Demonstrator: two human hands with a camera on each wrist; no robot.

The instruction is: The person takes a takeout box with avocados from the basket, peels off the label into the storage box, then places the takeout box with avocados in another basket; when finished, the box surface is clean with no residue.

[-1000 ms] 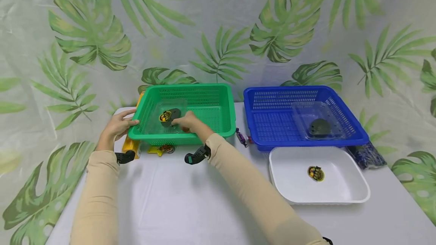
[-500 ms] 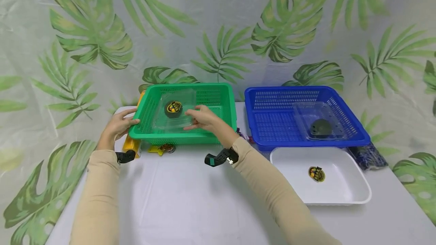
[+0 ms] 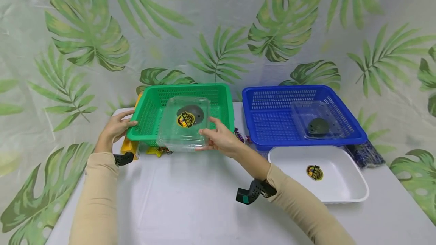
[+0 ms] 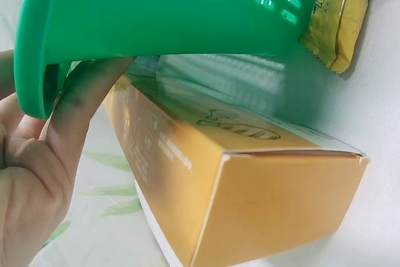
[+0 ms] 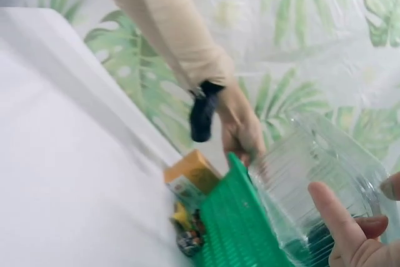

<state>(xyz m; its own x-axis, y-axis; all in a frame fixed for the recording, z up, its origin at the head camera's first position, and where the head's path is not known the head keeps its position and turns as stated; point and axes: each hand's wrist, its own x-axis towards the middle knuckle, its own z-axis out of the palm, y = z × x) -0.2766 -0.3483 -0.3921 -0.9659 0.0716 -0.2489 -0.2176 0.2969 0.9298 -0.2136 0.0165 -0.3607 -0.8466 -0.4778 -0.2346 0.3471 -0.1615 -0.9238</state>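
Note:
My left hand (image 3: 117, 127) grips the left rim of the green basket (image 3: 136, 124), its fingers hooked under the lip in the left wrist view. My right hand (image 3: 221, 137) pinches the right side of a clear plastic box (image 3: 167, 129), thumb and fingers on its edge. A dark grey rounded thing (image 3: 197, 114) shows through the plastic, and a black-and-yellow sticker (image 3: 185, 119) sits in front of it. The clear box is tilted and overlaps the basket's front rim. In the right wrist view the clear box (image 5: 287, 167) lies beside the green basket (image 5: 231, 223).
Right of the green basket stands a blue basket (image 3: 269, 124) with another clear box (image 3: 299, 112) in it. A white tray (image 3: 332, 184) lies in front. An orange carton (image 4: 275, 204) and yellow-wrapped packet (image 4: 344, 17) sit by the green basket. A purple-wrapped candy (image 3: 239, 135) lies between baskets.
My right hand has taken hold of the clear box and lifted it from inside the green basket, toward the front and right. The left hand has stayed on the rim.

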